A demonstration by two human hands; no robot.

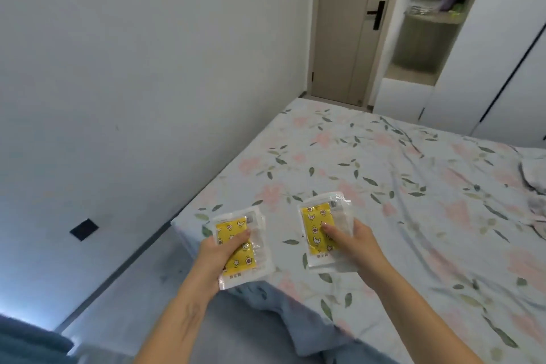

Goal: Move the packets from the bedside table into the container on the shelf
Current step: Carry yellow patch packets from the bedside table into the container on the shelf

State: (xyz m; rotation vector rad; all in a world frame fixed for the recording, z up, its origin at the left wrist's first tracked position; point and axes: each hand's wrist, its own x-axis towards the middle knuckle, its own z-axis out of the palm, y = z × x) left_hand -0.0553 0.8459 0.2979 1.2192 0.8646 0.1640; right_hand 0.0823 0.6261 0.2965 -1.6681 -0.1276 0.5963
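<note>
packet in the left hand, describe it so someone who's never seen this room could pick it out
Start at the floral-sheeted bed and go to its near corner by the wall. Two hands hold matching clear packets with yellow patterned inserts there. Yours is the packet gripped by the left hand, lower and nearer the wall than the right hand's packet.

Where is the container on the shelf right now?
In the head view it sits far upper right: a clear container on the open shelf beside the door, past the bed's far end.

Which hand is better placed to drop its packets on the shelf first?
Right, probably. The right hand holds packets on the side nearer the shelf; the left hand grips its own farther away.
</note>
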